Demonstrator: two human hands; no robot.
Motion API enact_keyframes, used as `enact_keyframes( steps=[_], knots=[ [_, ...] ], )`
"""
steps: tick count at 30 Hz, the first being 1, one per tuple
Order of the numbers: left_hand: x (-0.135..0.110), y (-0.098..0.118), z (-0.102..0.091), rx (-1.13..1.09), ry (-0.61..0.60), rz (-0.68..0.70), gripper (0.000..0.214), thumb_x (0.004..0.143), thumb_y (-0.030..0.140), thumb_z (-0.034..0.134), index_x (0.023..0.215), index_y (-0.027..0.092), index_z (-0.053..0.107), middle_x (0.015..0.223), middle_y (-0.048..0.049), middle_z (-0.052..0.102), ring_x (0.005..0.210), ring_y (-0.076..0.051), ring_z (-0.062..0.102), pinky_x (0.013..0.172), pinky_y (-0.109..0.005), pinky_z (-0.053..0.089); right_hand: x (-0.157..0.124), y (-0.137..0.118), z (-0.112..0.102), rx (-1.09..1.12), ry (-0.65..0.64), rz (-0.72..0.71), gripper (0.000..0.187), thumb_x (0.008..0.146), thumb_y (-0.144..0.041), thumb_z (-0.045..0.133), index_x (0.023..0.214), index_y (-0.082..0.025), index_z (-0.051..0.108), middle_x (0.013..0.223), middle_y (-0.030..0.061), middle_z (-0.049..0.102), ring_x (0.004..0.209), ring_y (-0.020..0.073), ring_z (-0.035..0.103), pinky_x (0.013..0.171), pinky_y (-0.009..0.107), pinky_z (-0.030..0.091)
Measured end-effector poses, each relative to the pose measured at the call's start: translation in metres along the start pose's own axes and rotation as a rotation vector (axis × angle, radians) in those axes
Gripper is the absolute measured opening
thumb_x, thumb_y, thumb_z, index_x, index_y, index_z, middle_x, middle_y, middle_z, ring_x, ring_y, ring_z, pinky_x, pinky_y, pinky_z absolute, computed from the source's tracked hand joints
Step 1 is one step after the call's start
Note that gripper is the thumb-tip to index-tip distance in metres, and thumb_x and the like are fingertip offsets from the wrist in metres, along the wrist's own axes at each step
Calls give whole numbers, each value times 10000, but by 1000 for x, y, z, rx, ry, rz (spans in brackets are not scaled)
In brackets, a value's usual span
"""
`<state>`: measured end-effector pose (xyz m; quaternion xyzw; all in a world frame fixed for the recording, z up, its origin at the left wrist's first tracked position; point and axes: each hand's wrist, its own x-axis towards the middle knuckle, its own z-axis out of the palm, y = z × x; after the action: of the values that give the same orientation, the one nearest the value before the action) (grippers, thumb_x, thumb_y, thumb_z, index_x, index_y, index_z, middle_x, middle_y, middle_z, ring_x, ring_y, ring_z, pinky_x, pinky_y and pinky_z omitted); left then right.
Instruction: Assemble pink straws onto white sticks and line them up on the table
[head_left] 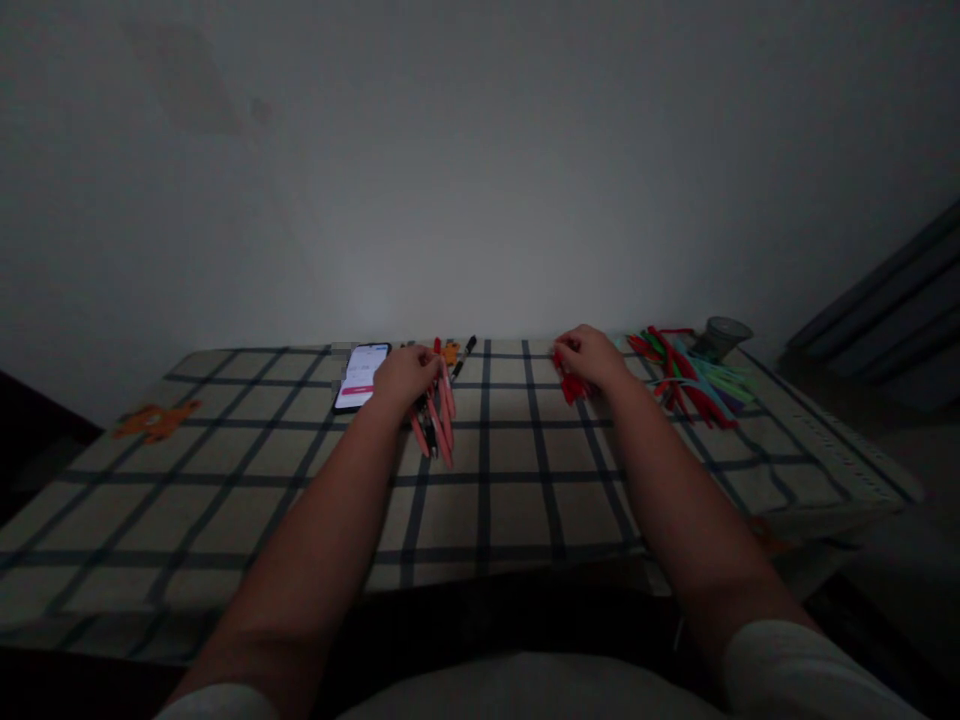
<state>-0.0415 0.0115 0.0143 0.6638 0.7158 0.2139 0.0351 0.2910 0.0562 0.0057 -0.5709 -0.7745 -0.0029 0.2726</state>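
Note:
My left hand [405, 375] is closed around a bundle of pink-red pens [437, 425] that stick out toward me over the checked tablecloth [517, 490]. Over to the right, my right hand [592, 357] is closed on a small red item [573, 388], which I cannot name in the dim light. A heap of red, green and purple sticks [694, 385] lies just right of that hand.
A lit phone [361, 376] lies left of my left hand. A black marker [463, 356] and a small orange thing [450, 350] sit behind the pens. A grey cup [721, 336] stands far right, an orange bear figure [154, 420] far left. A plain wall rises behind.

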Motion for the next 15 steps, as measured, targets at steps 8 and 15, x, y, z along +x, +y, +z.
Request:
enact_keyframes(
  steps=[8, 15],
  knots=[
    [0, -4, 2, -16, 12, 35, 426, 841, 569, 435, 884, 234, 695, 870, -85, 701, 786, -238, 619, 614, -297, 405, -1, 40, -15, -91, 30, 537, 670, 877, -530, 447, 1367, -73, 466, 1303, 246, 534, 1228, 332, 497, 995, 421, 384],
    [-2, 1, -1, -55, 8, 10, 378, 824, 540, 475, 838, 239, 703, 828, -81, 701, 768, -240, 619, 626, -301, 412, -5, 16, 5, -84, -298, 486, 874, 796, -764, 368, 1381, -117, 427, 1336, 240, 518, 1224, 366, 499, 989, 475, 384]
  ],
)
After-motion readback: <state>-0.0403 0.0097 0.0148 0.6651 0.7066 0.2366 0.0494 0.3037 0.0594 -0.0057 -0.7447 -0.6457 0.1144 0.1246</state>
